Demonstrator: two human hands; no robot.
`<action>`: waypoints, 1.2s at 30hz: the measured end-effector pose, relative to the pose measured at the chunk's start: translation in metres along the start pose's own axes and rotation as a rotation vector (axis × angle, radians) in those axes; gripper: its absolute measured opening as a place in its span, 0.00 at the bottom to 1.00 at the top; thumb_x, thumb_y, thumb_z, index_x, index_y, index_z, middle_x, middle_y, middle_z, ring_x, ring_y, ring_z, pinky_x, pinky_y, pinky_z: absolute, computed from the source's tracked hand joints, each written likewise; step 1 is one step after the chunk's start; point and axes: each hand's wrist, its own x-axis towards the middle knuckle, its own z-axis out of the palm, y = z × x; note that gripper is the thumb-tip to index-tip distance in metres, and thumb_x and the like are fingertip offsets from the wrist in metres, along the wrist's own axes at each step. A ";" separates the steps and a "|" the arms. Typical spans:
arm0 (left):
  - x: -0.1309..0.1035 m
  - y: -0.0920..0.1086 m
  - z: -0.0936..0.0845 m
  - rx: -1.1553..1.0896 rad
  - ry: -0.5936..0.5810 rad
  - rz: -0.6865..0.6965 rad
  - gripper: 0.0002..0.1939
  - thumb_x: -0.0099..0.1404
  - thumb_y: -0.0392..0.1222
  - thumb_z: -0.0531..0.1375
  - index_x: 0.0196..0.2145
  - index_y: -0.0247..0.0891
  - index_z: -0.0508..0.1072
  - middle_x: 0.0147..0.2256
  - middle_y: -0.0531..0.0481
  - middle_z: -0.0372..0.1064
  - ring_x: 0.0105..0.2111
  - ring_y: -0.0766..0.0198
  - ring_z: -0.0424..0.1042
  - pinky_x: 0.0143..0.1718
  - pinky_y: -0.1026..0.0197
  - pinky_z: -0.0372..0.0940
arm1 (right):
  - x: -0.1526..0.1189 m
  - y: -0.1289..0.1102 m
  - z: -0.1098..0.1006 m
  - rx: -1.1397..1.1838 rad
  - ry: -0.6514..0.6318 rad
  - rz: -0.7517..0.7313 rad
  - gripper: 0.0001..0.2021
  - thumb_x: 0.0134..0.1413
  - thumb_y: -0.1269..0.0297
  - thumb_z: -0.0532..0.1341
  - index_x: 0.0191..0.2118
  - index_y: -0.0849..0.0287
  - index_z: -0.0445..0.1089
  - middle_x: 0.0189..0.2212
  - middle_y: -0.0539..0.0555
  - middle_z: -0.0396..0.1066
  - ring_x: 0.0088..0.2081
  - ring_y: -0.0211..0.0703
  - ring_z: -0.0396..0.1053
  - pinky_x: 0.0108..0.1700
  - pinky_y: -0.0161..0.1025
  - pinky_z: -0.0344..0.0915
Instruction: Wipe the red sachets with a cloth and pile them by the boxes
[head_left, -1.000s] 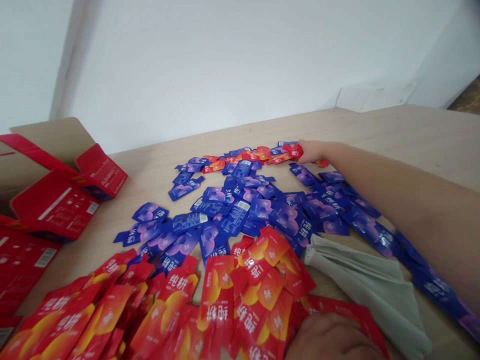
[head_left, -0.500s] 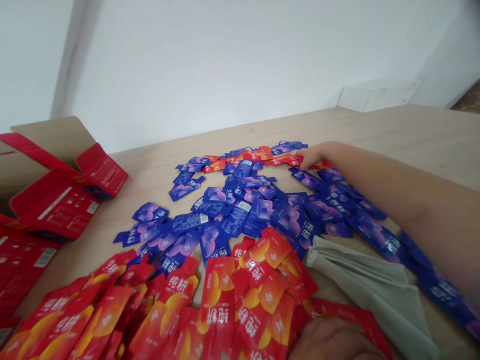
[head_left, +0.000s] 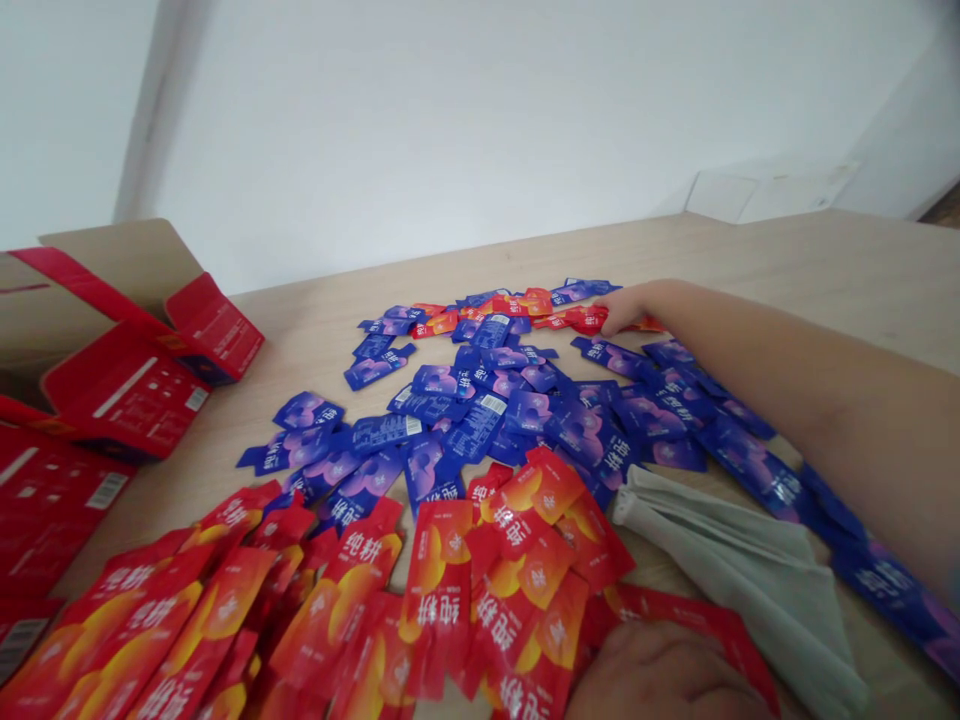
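My right hand point(head_left: 630, 304) reaches far across the table, fingers bent down and closed on a red pouch point(head_left: 589, 318) among the far pouches; its fingertips are partly hidden. My left hand point(head_left: 664, 672) lies at the bottom edge with curled fingers, against a large red packet point(head_left: 701, 622); what it holds, if anything, is hidden. Near it spreads a heap of red-orange spouted pouches point(head_left: 442, 590). Beyond them is a loose pile of blue-purple pouches point(head_left: 480, 425). A pale grey-green cloth-like piece point(head_left: 735, 560) lies folded right of the red heap.
Open red cardboard boxes point(head_left: 135, 395) stand at the left, flaps up. More blue pouches point(head_left: 750, 465) run down the right side under my right forearm. A white box-like object point(head_left: 765, 195) rests against the white wall point(head_left: 487, 130) behind the wooden table point(head_left: 817, 270).
The view has shifted slightly. The red pouch at my right hand looks more bunched up against the fingers. My left hand stays at the bottom edge.
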 end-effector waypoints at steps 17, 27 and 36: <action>-0.004 0.023 -0.024 -0.012 -0.054 -0.004 0.17 0.75 0.50 0.64 0.54 0.38 0.80 0.55 0.45 0.82 0.60 0.48 0.77 0.67 0.46 0.67 | -0.053 -0.039 0.022 -0.192 0.226 -0.099 0.19 0.57 0.51 0.71 0.47 0.59 0.79 0.51 0.72 0.81 0.56 0.71 0.77 0.57 0.53 0.70; -0.006 0.045 -0.043 -0.053 0.029 0.004 0.15 0.75 0.45 0.61 0.49 0.33 0.81 0.48 0.42 0.82 0.53 0.49 0.80 0.61 0.48 0.71 | -0.112 -0.067 -0.012 -0.268 0.280 -0.008 0.15 0.61 0.53 0.68 0.45 0.59 0.80 0.47 0.73 0.82 0.51 0.74 0.79 0.49 0.55 0.70; -0.008 0.050 -0.052 0.007 0.014 0.010 0.12 0.76 0.45 0.59 0.47 0.37 0.81 0.45 0.43 0.82 0.50 0.51 0.80 0.56 0.51 0.72 | -0.211 -0.165 -0.050 -0.347 0.330 -0.208 0.13 0.63 0.54 0.63 0.42 0.57 0.77 0.40 0.66 0.82 0.42 0.64 0.80 0.39 0.49 0.68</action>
